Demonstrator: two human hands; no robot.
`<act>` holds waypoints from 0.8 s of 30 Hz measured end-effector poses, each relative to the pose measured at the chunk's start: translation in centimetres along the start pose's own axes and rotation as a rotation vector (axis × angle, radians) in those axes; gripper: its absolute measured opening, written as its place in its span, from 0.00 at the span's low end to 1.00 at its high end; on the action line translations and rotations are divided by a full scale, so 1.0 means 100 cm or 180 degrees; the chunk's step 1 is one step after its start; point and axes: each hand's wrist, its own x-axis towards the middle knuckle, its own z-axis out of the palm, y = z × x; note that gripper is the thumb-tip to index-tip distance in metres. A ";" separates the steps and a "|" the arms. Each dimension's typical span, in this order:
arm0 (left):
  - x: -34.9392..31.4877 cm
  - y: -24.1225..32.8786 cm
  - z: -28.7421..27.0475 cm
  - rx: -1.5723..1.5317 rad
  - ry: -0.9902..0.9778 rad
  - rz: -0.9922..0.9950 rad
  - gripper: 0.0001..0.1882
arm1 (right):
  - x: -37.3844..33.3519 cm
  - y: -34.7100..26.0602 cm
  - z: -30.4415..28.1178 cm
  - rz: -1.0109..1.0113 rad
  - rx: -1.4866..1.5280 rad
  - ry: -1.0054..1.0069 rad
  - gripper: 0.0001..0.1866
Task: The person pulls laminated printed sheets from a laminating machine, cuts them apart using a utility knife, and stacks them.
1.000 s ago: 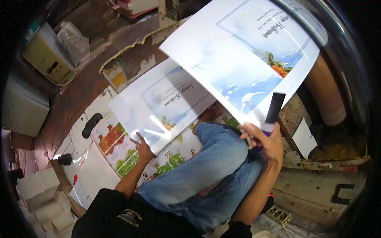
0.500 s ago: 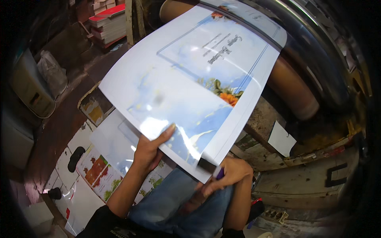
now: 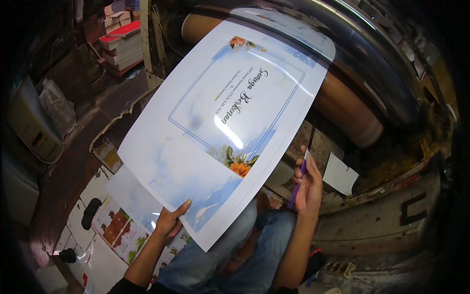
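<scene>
A large glossy printed sheet (image 3: 174,152), white with blue washes, orange flowers and a double blue frame, hangs curved from between rollers at the top. Its near edge is pinched by my left hand (image 3: 169,223), thumb on top and fingers underneath. To the right of the sheet, apart from it, my right hand (image 3: 309,188) is raised, palm partly turned up. Its fingers close round a slim purple cutter knife (image 3: 300,181) with a pale tip pointing upward.
A shiny metal roller (image 3: 377,54) and a brown roller (image 3: 355,110) span the upper right. Below left lie more printed sheets (image 3: 120,225). A white card (image 3: 342,174) rests on the machine's frame at right. Red-topped stacks (image 3: 120,44) stand at far left.
My right hand has moved up and right, away from the sheet's near corner, with the cutter knife. My left hand has drawn the sheet's near edge down and to the left.
</scene>
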 end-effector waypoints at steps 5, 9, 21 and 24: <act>-0.006 -0.001 -0.017 -0.0047 -0.0141 -0.0179 0.28 | 0.036 0.008 -0.009 -0.0520 -0.1214 0.0427 0.15; -0.029 0.021 -0.009 0.0441 0.0038 -0.0481 0.28 | 0.107 -0.026 -0.019 -0.0969 -0.2213 0.0490 0.16; -0.052 -0.014 -0.048 -0.0173 0.0168 -0.0467 0.26 | 0.220 -0.052 -0.037 -0.1023 -0.3186 0.0040 0.15; -0.053 -0.016 -0.066 -0.0238 0.0166 -0.0650 0.28 | 0.212 -0.043 -0.041 -0.1123 -0.3101 -0.0233 0.15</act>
